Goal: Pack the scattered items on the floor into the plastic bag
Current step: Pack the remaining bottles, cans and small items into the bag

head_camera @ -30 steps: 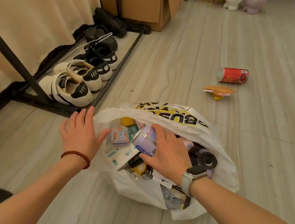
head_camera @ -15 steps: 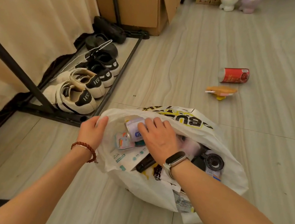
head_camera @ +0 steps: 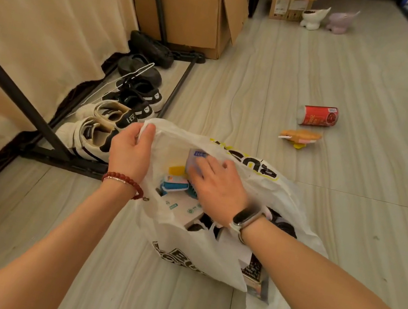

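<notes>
Head view, left hand (head_camera: 131, 152) grip pinching plastic bag (head_camera: 207, 253) rim, right hand (head_camera: 219, 187) inside, fingers on pale can (head_camera: 195, 159)

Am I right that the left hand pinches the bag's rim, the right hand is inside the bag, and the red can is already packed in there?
Not quite. In the head view the red can lies on its side on the floor, beyond the plastic bag, not in it. The rest holds: the left hand pinches the rim and the right hand is inside.
</notes>
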The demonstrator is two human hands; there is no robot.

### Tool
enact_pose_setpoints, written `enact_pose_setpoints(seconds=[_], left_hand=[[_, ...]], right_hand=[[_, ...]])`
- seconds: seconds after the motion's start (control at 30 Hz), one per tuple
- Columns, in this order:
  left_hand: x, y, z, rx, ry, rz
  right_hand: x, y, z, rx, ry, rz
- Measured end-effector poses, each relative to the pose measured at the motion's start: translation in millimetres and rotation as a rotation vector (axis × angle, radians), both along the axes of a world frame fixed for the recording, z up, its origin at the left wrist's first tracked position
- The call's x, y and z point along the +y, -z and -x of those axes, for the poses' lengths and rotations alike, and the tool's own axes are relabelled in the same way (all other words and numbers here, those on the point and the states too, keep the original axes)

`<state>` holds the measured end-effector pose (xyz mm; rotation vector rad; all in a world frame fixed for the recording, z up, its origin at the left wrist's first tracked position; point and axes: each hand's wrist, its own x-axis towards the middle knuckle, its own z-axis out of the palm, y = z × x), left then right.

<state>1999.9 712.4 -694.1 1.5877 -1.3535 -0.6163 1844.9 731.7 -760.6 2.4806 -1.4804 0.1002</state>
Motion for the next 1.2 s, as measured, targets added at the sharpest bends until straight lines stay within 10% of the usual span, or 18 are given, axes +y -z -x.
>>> enact_pose_setpoints(seconds=[0.13, 0.3, 0.53, 0.8, 0.93, 1.2], left_hand=[[8.6, 15.6, -5.8, -0.008, -0.044, -0.137], [20.6, 33.4, -6.6, -0.134, -0.064, -0.225], [40.2, 42.1, 15.7, -0.770, -0.048, -0.188], [23.9, 60.1, 88.6, -1.048, 0.422, -0.103], [-13.6, 34.0, 125.5, -1.224, 0.618, -0.227], [21.1, -123.4, 182.9, -0.686, 0.537, -0.396]], right_hand=[[23.4, -0.5, 46.7, -0.154, -0.168, 0.107], [53.1, 10.7, 116.0, -0.119, 0.231, -0.139], [74.5, 27.9, 139.5, -0.165, 0.289, -0.529], [64.7, 18.8, 161.0, -0.503, 0.409, -0.476], [45.5, -18.5, 201.3, -0.318, 0.427, -0.716], [76.7, -158.6, 255.3, -0.734, 0.800, -0.659]])
